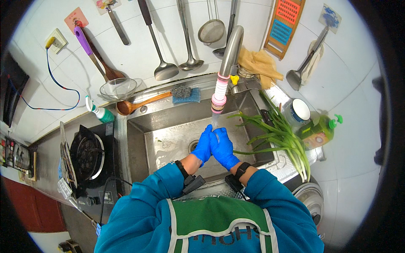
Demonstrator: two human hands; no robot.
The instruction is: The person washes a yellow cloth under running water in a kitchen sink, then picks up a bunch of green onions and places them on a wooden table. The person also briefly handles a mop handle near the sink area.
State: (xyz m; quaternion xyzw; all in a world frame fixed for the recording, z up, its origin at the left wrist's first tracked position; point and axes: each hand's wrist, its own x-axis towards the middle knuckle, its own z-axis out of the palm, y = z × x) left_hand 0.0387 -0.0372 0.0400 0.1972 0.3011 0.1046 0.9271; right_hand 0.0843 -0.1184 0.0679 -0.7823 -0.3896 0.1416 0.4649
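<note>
My left hand (202,146) and my right hand (222,146), both in blue gloves, are pressed together over the stainless steel sink (171,120). Water (215,120) runs onto them from the pink and white nozzle (220,95) of the curved metal faucet (232,47). The fingers hide whatever may be between them. A bunch of green onions (284,136) lies over the right rim of the sink, its leaves hanging into the basin; one leaf reaches close to my right hand. Beneath the leaves the dark handle of a knife (266,117) shows.
A wooden ladle (126,107), steel wool (181,91) and a blue scouring pad (191,96) lie on the back ledge. At right stand a white-lidded jar (299,110) and a green pump bottle (318,131). At left are a spray bottle (102,114) and a black stove (107,158).
</note>
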